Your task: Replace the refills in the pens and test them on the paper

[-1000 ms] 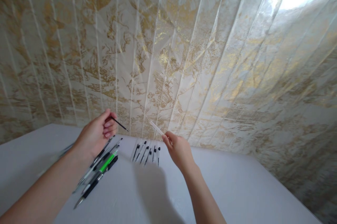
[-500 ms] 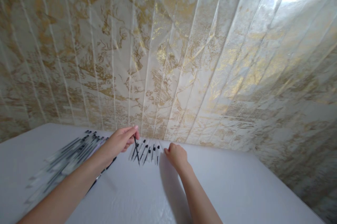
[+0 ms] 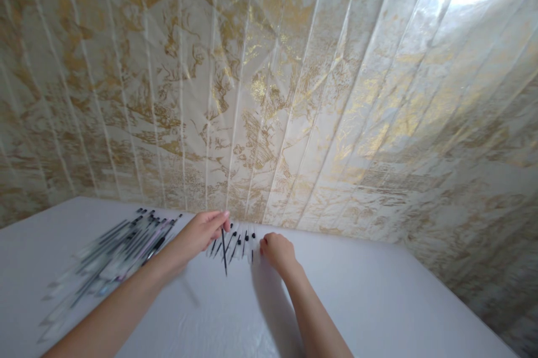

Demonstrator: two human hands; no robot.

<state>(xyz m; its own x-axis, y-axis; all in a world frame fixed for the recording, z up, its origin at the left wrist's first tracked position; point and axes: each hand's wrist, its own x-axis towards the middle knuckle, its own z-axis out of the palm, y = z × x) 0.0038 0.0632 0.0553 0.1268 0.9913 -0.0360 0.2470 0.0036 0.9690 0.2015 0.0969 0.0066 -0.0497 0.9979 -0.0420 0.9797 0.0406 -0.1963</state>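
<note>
My left hand [image 3: 210,230] is closed in a pinch on the top end of a thin black stick that looks like a pen refill [image 3: 224,254]. The refill hangs tip down, in front of a row of clear pen pieces [image 3: 239,240] with black parts and dark cores. At the right end of that row, my right hand [image 3: 278,250] has its fingers curled together above the table; whatever they pinch is too small or hidden to make out.
A large, partly blurred pile of pens [image 3: 126,246] with clear and dark parts spreads over the left side of the white table [image 3: 378,296]. Behind the table rises a creased, gold-patterned covering [image 3: 252,94] that meets its back edge.
My left hand has shifted right and a little lower with the refill, which now hangs more upright and nearer the camera. My right hand has moved slightly left.
</note>
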